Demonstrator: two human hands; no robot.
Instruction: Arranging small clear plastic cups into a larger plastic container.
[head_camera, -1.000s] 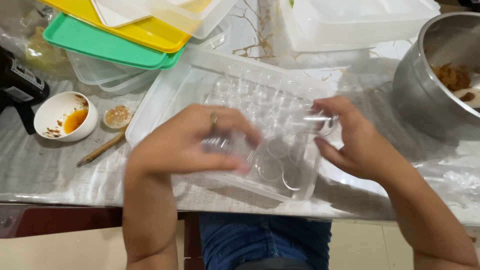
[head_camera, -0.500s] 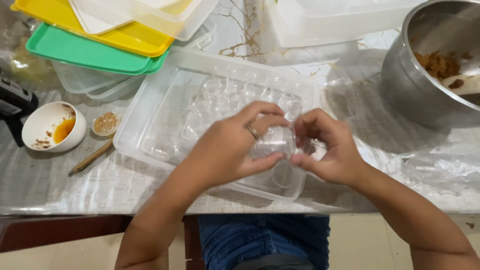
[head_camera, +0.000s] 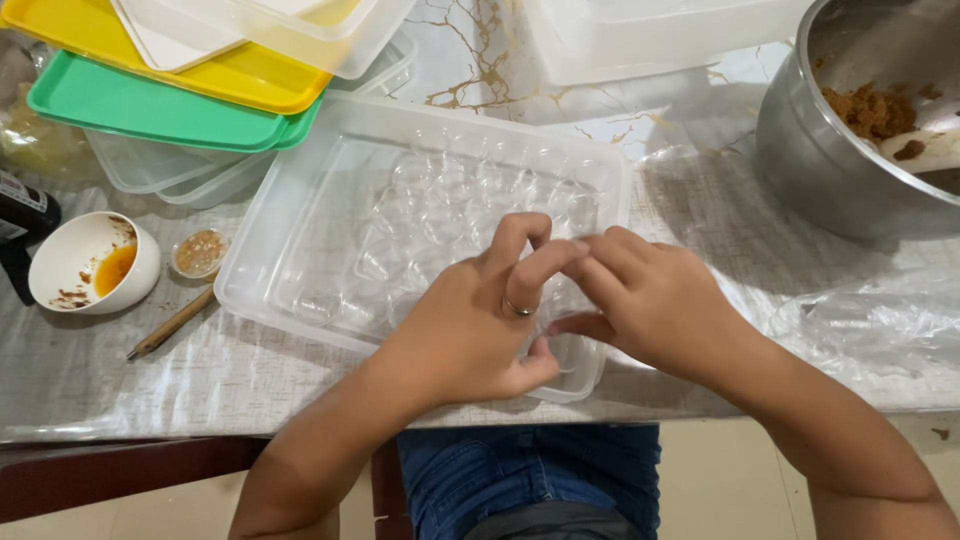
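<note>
A clear plastic tray (head_camera: 262, 262) lies on the table in front of me, with a clear mould sheet of round cavities (head_camera: 450, 205) inside it. My left hand (head_camera: 470, 335), a ring on one finger, and my right hand (head_camera: 655, 305) meet fingertip to fingertip over the tray's near right part. Both pinch the near edge of the clear mould sheet and press it down. The spot under the fingers is hidden.
A steel pot (head_camera: 810, 170) with brown mixture (head_camera: 870, 110) stands at the right, with crumpled clear film (head_camera: 870, 320) in front of it. At the left are a white bowl (head_camera: 90, 265) with orange residue, a small cup (head_camera: 200, 252) and a wooden stick (head_camera: 170, 325). Green (head_camera: 150, 105) and yellow (head_camera: 200, 65) trays are stacked behind.
My hands came together from the sheet's two sides and dropped toward the tray's near right corner. The clear sheet they held up now lies lower in the tray.
</note>
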